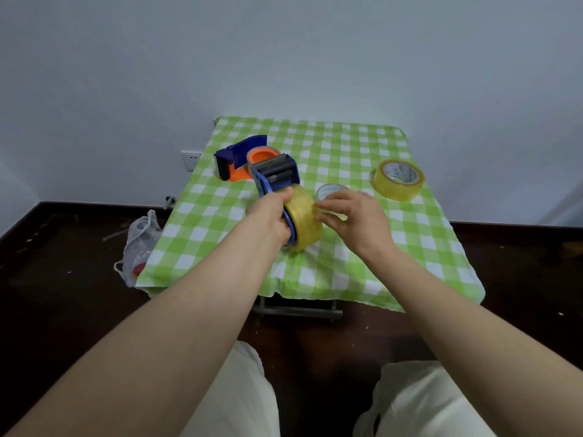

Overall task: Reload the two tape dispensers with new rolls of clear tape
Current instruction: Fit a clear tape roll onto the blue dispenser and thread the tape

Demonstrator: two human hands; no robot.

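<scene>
My left hand grips a blue tape dispenser above the table's middle. A full yellowish roll of clear tape sits on that dispenser's hub. My right hand touches the roll's right face with bent fingers. A second dispenser, blue and orange, lies at the back left of the table. Another full roll lies at the right. A nearly empty tape core lies just beyond my right hand, partly hidden by it.
The small table wears a green and white checked cloth. A white plastic bag sits on the dark floor at the table's left. A wall socket is on the wall behind it.
</scene>
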